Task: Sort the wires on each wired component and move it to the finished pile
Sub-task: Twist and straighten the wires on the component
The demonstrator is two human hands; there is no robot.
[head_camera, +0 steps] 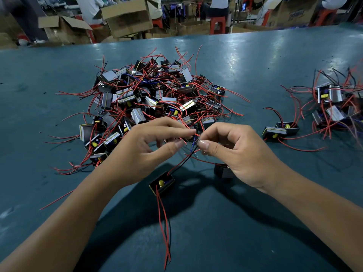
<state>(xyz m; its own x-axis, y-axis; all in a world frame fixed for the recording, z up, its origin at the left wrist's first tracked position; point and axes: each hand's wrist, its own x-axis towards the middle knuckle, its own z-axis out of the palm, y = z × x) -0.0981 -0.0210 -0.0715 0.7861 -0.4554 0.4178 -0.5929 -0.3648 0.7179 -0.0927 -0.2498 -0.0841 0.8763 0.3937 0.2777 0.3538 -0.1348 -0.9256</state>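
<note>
both hands pinch thin wire ends between thumb and forefinger, held close together above the teal table (255,79). left hand (145,146) has its thumb and index tip closed on the wires (188,156), the other fingers curled loosely behind. right hand (231,150) grips the same bundle from the other side, thumb nail facing the camera; a short blue strand shows between the two thumbs. from the pinch a black and a red wire run down to a small black component (162,184) with a yellow part inside, which seems to hang just above the table, in front of the wrists; two long red leads trail from it toward the camera. a second dark component (223,170) sits just beside the right palm. beyond the hands lies the large unsorted heap (155,97) of tangled units. far right is the smaller pile (334,107), with a pair of units (280,130) between it and the hands. cardboard boxes (127,16) stand behind the table.
</note>
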